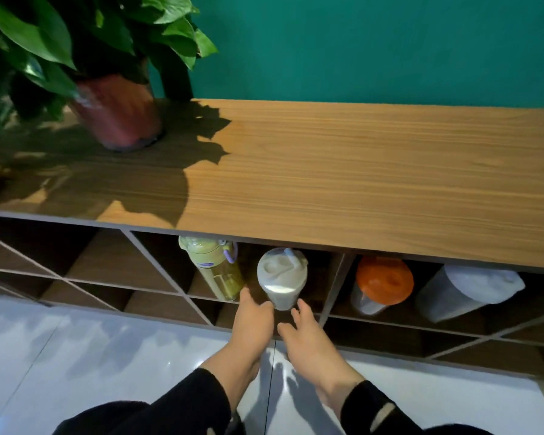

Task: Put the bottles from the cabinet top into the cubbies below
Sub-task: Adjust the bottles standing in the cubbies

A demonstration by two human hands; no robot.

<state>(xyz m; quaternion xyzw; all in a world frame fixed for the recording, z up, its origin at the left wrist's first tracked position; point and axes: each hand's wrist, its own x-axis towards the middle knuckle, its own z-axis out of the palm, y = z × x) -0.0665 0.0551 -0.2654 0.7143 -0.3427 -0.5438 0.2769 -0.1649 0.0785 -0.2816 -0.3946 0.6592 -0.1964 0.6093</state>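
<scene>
White-lidded clear bottle (281,279) stands in the cubby under the cabinet top (343,171), just right of the green bottle (215,266). Left hand (253,321) touches its base with fingers spread, not gripping; right hand (305,334) spread just beside its base. Orange-lidded bottle (380,284) and grey-lidded bottle (465,290) occupy the cubby to its right. Potted plant (117,111) stands above, far left.

Plant pot (117,117) on cabinet top (358,183), left; four bottles in cubbies (333,296) below.
</scene>
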